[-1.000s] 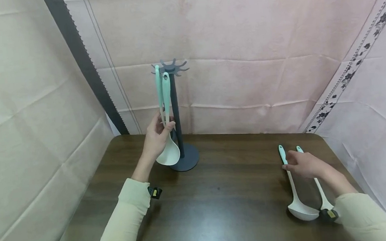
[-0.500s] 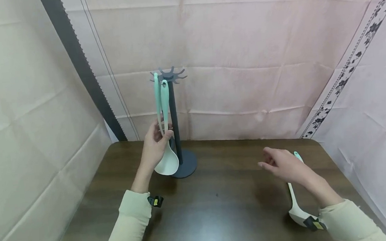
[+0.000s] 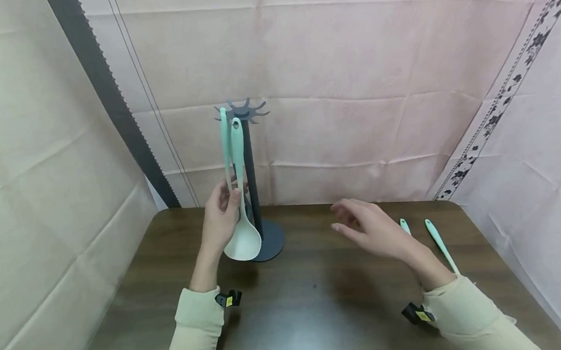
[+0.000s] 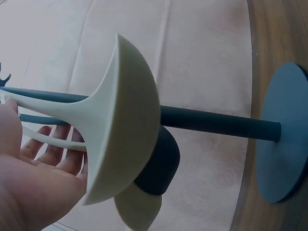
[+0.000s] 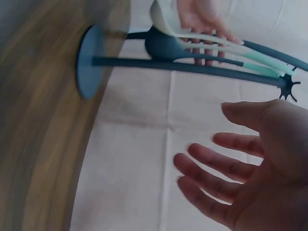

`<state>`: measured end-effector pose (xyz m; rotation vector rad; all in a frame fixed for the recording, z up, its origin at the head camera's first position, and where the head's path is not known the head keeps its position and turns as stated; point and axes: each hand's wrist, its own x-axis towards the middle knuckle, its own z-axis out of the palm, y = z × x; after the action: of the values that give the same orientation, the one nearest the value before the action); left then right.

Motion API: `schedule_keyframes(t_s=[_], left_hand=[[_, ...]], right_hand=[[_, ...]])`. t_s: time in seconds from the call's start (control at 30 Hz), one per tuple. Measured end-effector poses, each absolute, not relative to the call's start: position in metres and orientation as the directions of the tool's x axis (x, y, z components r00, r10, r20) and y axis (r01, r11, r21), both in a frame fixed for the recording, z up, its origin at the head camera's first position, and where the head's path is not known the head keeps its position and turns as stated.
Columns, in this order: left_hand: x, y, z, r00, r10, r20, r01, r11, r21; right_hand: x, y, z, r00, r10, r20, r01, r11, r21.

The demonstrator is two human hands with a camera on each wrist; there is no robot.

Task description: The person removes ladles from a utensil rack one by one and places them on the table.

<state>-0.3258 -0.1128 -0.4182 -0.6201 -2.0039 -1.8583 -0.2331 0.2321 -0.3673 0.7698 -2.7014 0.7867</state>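
On a dark utensil stand [image 3: 251, 177] hangs a cream ladle [image 3: 243, 245] with a mint handle. My left hand [image 3: 220, 218] holds it by the neck, thumb at the front and fingers curled behind the handles. A second cream utensil [image 4: 139, 207] and one with a dark bowl [image 4: 162, 163] hang behind the ladle, partly covered by it. My right hand [image 3: 363, 226] is over the table right of the stand. Its fingers [image 5: 216, 163] are loosely spread and it holds nothing.
Two more utensils lie on the brown wooden table [image 3: 297, 327] at the right. Their mint handles, a left one [image 3: 405, 225] and a right one [image 3: 439, 242], show beyond my right forearm, which covers the lower parts. Cloth walls [image 3: 335, 110] stand behind and at both sides.
My right hand has moved left, empty, away from the two lying utensils towards the stand. My left hand stays at the hanging utensils; its thumb has shifted slightly left on them.
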Motion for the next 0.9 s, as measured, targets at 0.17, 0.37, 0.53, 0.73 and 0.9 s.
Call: schedule_keyframes(t_s=[0.17,0.37,0.53,0.73,0.9], left_hand=[[-0.323,-0.115,-0.415,-0.847,0.106,0.521,0.528,0.040,0.849],[-0.318,-0.116,-0.416,-0.854,0.117,0.507,0.514,0.033,0.857],[-0.319,-0.116,-0.418,-0.857,0.144,0.496,0.503,0.022,0.864],[-0.323,-0.123,-0.423,-0.838,0.191,0.511,0.519,-0.010,0.855],[-0.328,-0.124,-0.428,-0.826,0.242,0.508,0.523,-0.007,0.853]], right_hand=[[-0.243,0.202,-0.355,-0.814,-0.409,0.413,-0.578,0.638,-0.508],[-0.258,0.170,-0.337,-0.785,-0.351,0.510,-0.617,0.523,-0.588],[-0.264,0.149,-0.325,-0.775,-0.311,0.550,-0.628,0.477,-0.615],[-0.267,0.129,-0.315,-0.779,-0.277,0.562,-0.624,0.428,-0.653],[-0.271,0.119,-0.312,-0.775,-0.263,0.574,-0.630,0.392,-0.670]])
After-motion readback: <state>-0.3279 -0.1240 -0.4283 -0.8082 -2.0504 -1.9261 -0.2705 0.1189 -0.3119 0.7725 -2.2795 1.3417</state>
